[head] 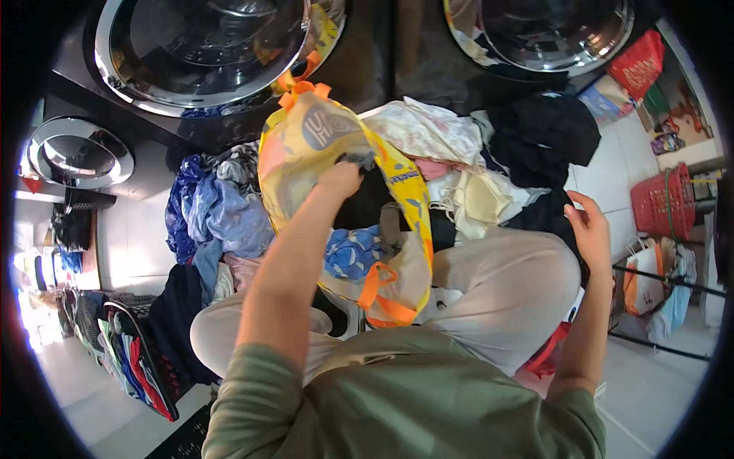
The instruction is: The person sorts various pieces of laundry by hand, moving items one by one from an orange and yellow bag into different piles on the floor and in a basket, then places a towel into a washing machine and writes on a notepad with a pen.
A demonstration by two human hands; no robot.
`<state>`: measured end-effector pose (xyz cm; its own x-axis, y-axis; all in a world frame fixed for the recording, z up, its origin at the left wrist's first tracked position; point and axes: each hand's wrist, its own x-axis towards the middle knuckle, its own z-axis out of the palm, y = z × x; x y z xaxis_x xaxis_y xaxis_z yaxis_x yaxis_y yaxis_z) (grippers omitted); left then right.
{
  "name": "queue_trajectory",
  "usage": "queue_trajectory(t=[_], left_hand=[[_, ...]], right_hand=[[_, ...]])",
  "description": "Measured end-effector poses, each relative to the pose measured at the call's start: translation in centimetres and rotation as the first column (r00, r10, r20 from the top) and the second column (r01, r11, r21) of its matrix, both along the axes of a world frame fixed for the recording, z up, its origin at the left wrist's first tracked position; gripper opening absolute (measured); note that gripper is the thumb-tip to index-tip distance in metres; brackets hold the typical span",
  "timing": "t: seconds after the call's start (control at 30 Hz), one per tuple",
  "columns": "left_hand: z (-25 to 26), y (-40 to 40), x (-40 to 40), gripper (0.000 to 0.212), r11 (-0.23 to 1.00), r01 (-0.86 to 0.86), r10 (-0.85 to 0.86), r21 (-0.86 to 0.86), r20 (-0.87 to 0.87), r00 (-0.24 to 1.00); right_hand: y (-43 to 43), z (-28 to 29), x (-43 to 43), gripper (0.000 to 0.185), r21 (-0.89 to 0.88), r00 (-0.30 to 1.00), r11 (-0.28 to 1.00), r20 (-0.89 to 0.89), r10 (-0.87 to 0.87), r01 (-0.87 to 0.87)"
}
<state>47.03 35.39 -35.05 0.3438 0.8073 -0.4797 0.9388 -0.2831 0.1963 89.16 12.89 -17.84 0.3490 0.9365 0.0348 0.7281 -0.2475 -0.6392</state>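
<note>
A yellow patterned shopping bag (408,186) with orange handles stands open between my bent legs. Inside lie black cloth (367,201), a blue-and-white patterned cloth (352,252) and a grey-brown piece of fabric (391,226). My left hand (341,181) reaches into the bag, its fist closed on a dark grey garment (356,160); the fingertips are hidden. Off to the right, my right hand (590,226) is raised beside my knee with the fingers loosely apart, holding nothing. Dark clothing (542,218) lies close to it.
Blue clothes (223,209) are heaped left of the bag. On the right are a floral cloth (430,129), a cream bra (481,198) and black garments (542,135). Front-loading machines (393,63) stand ahead. A red basket (662,203) and a black metal rack (665,278) are rightward; folded clothes (135,356) lie left.
</note>
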Motion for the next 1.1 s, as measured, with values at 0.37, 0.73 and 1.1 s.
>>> queue_trajectory(t=[0.37,0.73,1.1], left_hand=[[-17.1,-10.5,-5.9,0.051,0.866,-0.315,0.353,-0.389,0.028,0.935],[20.4,-0.8,-3.9,0.022,0.970,-0.209,0.172,-0.125,0.960,0.223],[41.9,-3.5,-10.2,0.030,0.771,-0.512,-0.276,0.378,0.924,0.266]], right_hand=[[3.8,3.7,-11.4,0.020,-0.173,0.871,0.863,0.052,0.489,-0.474],[5.2,3.7,-12.1,0.024,-0.013,0.861,0.861,0.013,0.509,-0.509],[16.1,3.7,-25.0,0.030,0.108,0.860,0.854,0.122,0.496,-0.509]])
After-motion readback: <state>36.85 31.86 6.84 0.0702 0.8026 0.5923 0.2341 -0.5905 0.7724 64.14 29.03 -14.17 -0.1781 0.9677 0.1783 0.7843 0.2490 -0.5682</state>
